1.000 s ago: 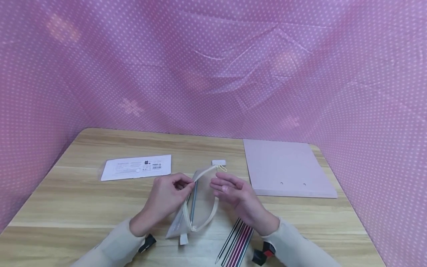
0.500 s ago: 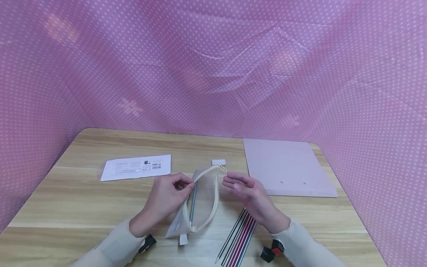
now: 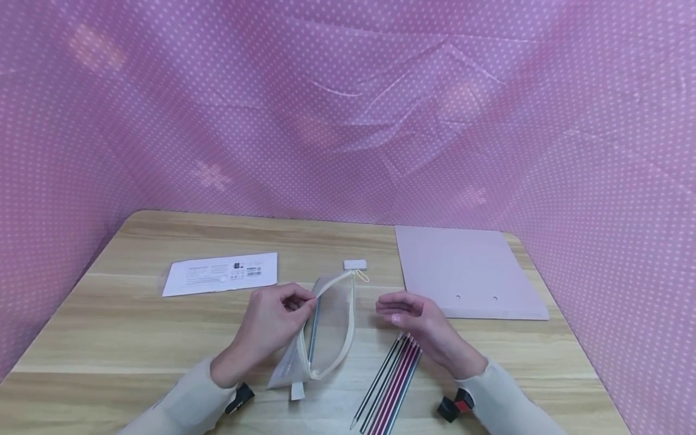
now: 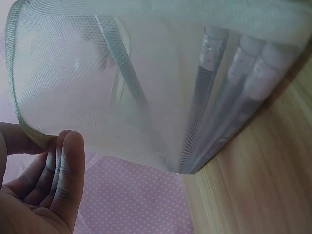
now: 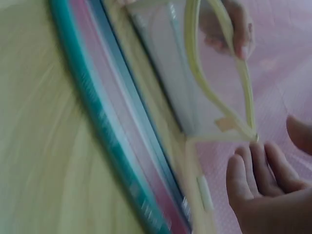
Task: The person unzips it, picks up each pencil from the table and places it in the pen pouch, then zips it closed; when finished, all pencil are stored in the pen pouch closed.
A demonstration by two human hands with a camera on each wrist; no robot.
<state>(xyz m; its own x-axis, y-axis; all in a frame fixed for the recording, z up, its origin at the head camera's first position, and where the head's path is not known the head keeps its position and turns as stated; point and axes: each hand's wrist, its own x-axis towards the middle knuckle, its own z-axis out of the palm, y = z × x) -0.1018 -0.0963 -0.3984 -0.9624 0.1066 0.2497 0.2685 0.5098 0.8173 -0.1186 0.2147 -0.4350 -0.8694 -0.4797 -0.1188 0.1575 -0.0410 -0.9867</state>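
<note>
Fingers of your left hand (image 3: 266, 323) pinch the mesh pouch (image 3: 337, 320) by its rim; right of them it gapes, pencils (image 4: 208, 80) seemingly inside, blurred by mesh. Your right hand (image 3: 432, 327), fingers loosely extended, grips nothing; loose pencils (image 3: 396, 383) lie near them.

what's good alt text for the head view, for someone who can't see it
A person's left hand pinches the rim of an open, see-through pouch on a wooden table, while the right hand, holding nothing, hovers near loose pencils. Farther back lie a white packet, a small white block and a pale panel.
</note>
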